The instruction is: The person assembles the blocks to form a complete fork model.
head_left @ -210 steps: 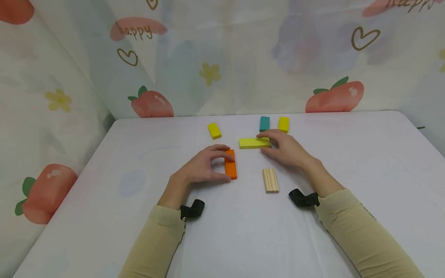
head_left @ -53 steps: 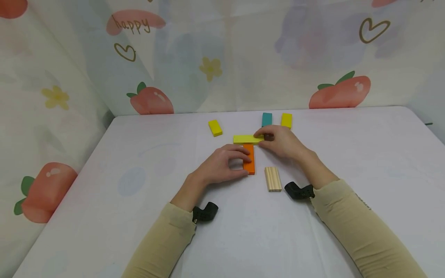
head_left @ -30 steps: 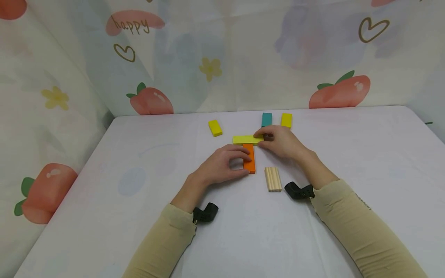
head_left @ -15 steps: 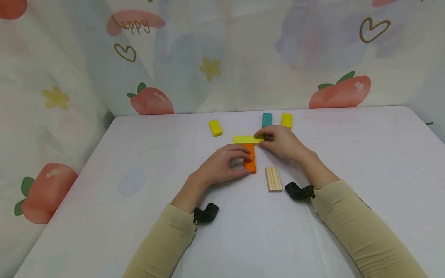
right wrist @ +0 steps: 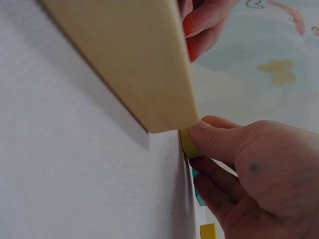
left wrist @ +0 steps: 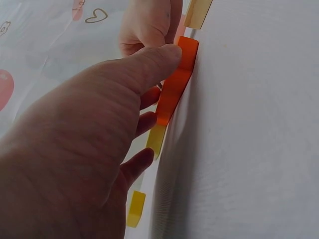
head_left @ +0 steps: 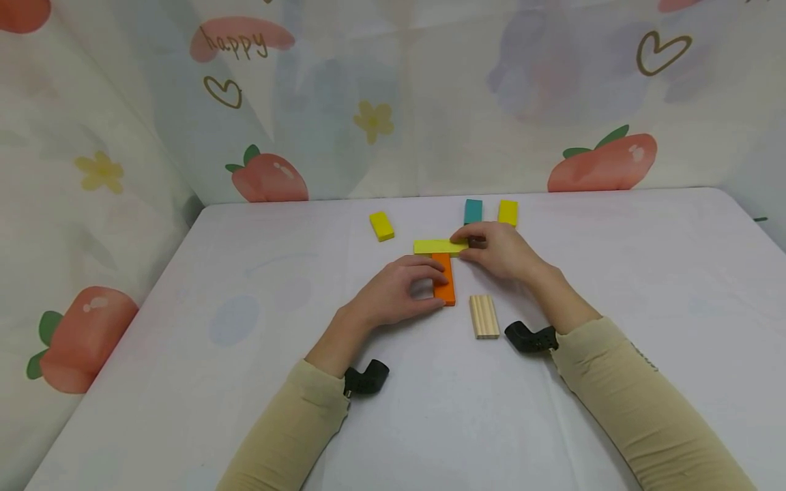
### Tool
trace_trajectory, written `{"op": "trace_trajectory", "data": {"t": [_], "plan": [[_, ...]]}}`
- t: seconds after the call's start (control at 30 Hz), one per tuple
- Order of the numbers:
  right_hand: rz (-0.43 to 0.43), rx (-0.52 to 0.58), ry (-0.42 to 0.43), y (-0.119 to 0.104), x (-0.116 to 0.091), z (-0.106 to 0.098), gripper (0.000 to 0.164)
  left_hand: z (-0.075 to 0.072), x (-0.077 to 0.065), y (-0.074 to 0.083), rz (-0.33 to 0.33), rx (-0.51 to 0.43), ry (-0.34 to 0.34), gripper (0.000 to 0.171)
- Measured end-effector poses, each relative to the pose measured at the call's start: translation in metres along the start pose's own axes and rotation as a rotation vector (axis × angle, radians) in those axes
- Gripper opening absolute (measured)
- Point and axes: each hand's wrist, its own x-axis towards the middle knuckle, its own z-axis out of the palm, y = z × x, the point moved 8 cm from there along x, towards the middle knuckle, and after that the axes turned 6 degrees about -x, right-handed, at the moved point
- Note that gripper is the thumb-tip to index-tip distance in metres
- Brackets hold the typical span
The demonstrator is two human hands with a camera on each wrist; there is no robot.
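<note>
Bent over the orange block (head_left: 445,294), my left hand (head_left: 393,290) grips it between thumb and fingers. The orange block lies lengthwise away from me, its far end against the near side of a long yellow-green block (head_left: 430,247), so the two form a T. My right hand (head_left: 506,252) pinches the right end of the yellow-green block, covering that end. In the left wrist view my thumb presses on the near end of the orange block (left wrist: 174,94). In the right wrist view my thumb and fingers hold the end of the yellow-green block (right wrist: 188,144).
A grooved plain wooden block (head_left: 484,317) lies nearer me, right of the orange one. Behind my right hand are a teal block (head_left: 473,211) and a yellow block (head_left: 507,213). Another yellow block (head_left: 382,226) lies back left. Patterned cloth (head_left: 430,102) hangs behind the white table (head_left: 460,423).
Over the seven seconds, my left hand has slid the orange block right and up to the yellow-green block, which has shifted slightly left. In the last second both hands barely move.
</note>
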Motion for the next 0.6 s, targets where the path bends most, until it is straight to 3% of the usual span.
{"op": "trace_trajectory", "data": {"t": [0.6], "plan": [[-0.007,-0.008,-0.001,0.0004,0.0018,-0.0002,0.031,0.0,0.0001,0.0003,0.002,-0.004,0.003,0.027]]}}
